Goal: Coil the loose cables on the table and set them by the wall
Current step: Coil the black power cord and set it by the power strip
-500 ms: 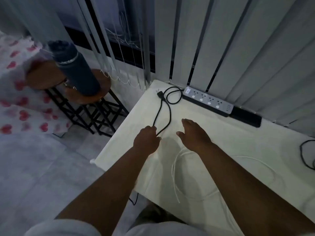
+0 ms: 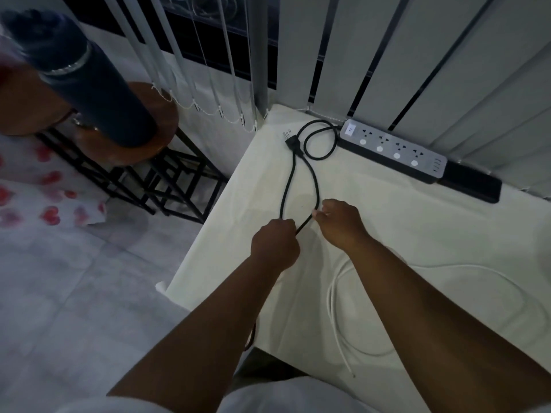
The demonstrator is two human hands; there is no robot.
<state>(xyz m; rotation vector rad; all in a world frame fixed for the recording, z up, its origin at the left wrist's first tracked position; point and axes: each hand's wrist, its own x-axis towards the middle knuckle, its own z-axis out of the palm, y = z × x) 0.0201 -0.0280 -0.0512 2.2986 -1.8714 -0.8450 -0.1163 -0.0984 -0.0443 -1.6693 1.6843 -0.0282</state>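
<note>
- Clamped in the left hand is the black cable, fist shut around it.
- Right hand pinches the same cable just beside the left.
- Its far loop and plug lie touching the power strip end.
- White cable lies well nearer than the strip, on the table.
</note>
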